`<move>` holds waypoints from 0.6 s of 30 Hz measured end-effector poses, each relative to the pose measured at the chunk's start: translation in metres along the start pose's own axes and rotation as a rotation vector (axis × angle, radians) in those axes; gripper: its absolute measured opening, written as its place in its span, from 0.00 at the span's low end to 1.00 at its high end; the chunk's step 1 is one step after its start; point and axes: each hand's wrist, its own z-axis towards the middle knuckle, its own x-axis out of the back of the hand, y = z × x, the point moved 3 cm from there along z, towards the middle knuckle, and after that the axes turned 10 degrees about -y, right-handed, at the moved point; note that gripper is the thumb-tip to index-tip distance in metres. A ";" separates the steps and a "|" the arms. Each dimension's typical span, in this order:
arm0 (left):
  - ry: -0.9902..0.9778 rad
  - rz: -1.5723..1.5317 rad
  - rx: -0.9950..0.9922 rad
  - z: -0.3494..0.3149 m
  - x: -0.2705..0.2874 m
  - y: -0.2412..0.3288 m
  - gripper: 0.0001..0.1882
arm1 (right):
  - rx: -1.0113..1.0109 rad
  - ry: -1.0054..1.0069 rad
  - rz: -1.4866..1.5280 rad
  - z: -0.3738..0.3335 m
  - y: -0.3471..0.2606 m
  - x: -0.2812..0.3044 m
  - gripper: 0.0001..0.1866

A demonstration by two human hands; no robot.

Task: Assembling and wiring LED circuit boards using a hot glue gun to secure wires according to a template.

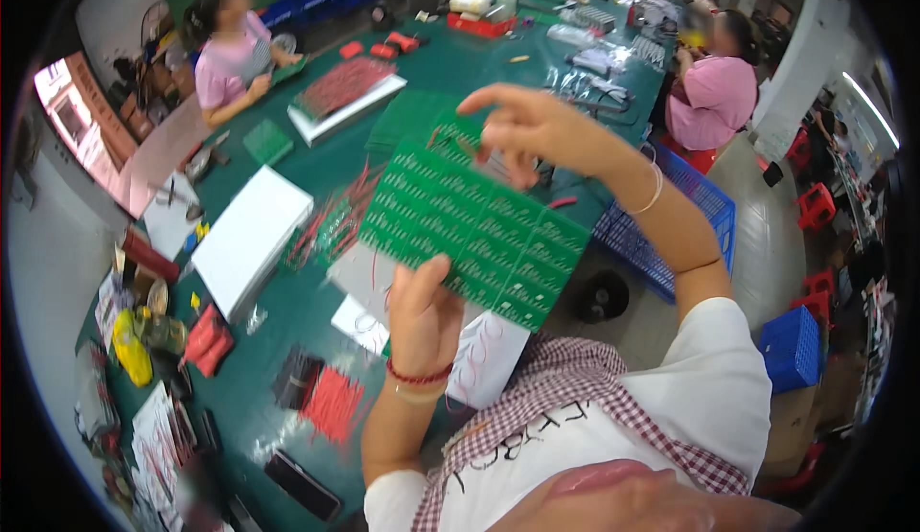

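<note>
Head view: in the middle of the frame, the left hand [422, 312] grips a green board [470, 235] at its lower edge, thumb on the near face. The right hand [537, 134] is above the board's upper edge, index finger stretched to the left and the other fingers curled; whether it touches the board, I cannot tell.

At right, a blue basket [628, 240] is partly behind the right forearm, so its contents cannot be told. A second blue crate [791, 348] stands at the right edge. At upper centre, a red tray [481, 27] has pale bottles by it. A white box lid [350, 110], upper left of centre, bears a heap of red wires [345, 86].

The board is flat, rectangular and tilted, with rows of pale marks and thin lines dividing it into panels.

The table's [254, 359] near edge runs under the board, with floor [767, 216] beyond at right. Green tabletop shows between the red bag [206, 340] and the red strips [333, 403] at lower left.
</note>
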 end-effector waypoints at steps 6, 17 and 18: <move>-0.144 -0.025 0.129 -0.008 -0.019 -0.006 0.20 | 0.016 0.156 -0.234 -0.017 -0.016 0.017 0.17; -0.281 0.010 0.164 -0.016 -0.025 -0.017 0.22 | -0.176 0.024 -0.621 -0.024 -0.059 -0.004 0.13; -0.282 0.008 0.165 -0.017 -0.026 -0.017 0.22 | -0.177 0.026 -0.622 -0.024 -0.064 -0.008 0.13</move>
